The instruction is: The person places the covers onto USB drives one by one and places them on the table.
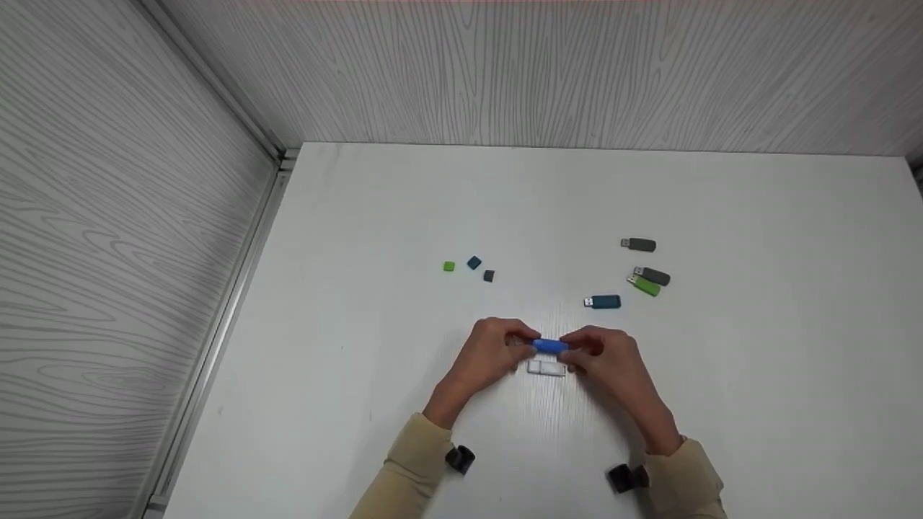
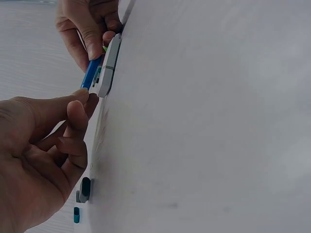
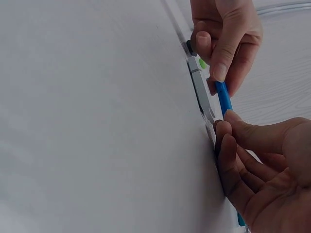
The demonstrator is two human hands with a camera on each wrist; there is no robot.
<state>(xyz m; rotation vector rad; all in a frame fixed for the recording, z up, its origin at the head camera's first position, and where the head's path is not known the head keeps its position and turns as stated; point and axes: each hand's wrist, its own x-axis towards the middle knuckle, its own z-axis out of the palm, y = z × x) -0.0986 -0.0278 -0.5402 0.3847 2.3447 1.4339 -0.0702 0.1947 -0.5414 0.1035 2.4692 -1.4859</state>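
Note:
Both hands pinch a blue USB stick (image 1: 551, 347) between them, one at each end, just above the table. My left hand (image 1: 497, 352) grips its left end with thumb and fingertips. At its right end, my right hand (image 1: 604, 355) does the same. The fingertips hide both ends, so I cannot tell whether a cap is on. Right beside it, on the near side, a white USB stick (image 1: 546, 368) lies flat on the table; it also shows as a pale bar (image 2: 111, 65) in the left wrist view.
Small caps lie left of centre: green (image 1: 449, 266), teal (image 1: 474, 262) and dark grey (image 1: 489, 275). Uncapped USB sticks lie to the right: teal (image 1: 602, 302), green (image 1: 645, 286) touching a grey one (image 1: 652, 275), and another grey one (image 1: 639, 245). Wood-grain panels (image 1: 469, 72) border the table.

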